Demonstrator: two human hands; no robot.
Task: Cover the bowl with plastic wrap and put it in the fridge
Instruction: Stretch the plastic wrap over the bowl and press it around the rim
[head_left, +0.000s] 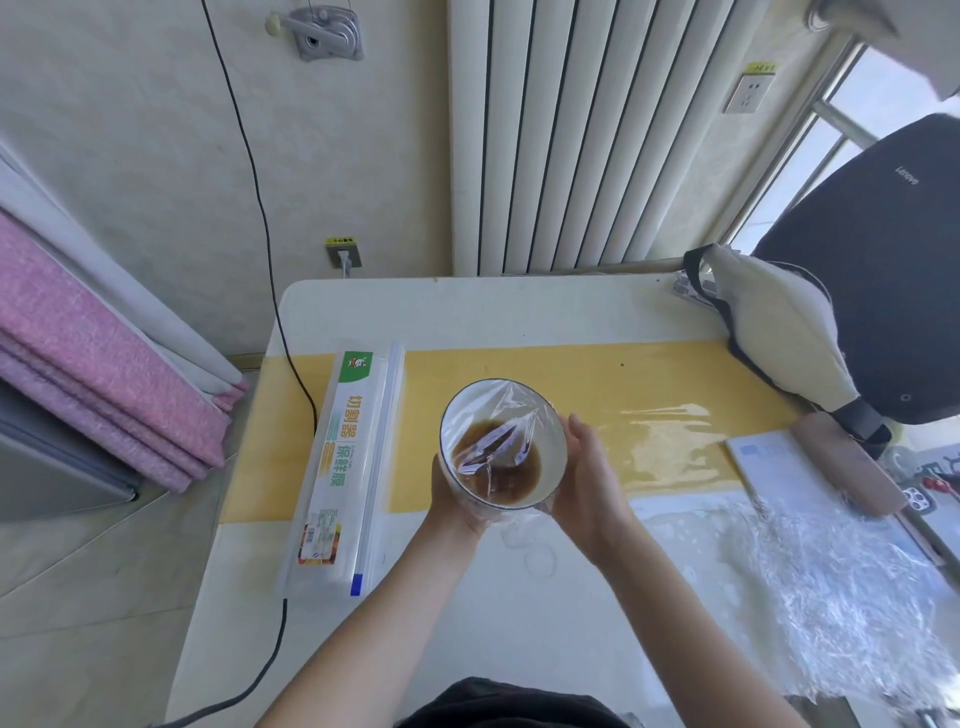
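Observation:
A white bowl (545, 441) with a dark rim and brown liquid inside is lifted above the table, tilted toward me. Clear plastic wrap (511, 410) stretches over its mouth, sagging in the middle, with loose film hanging under its near side. My left hand (457, 512) grips the bowl from below at its near left side. My right hand (587, 478) lies flat against the bowl's right wall, fingers straight. The plastic wrap dispenser box (343, 462) lies on the table to the left of the bowl.
Crumpled plastic film (831, 582) lies on the table at the right. A notebook (779, 467) and a white pouch (779, 332) sit at the far right, beside a black bag (883, 270). A black cable (291, 364) crosses the table's left edge. A grey appliance (47, 467) under pink cloth stands left.

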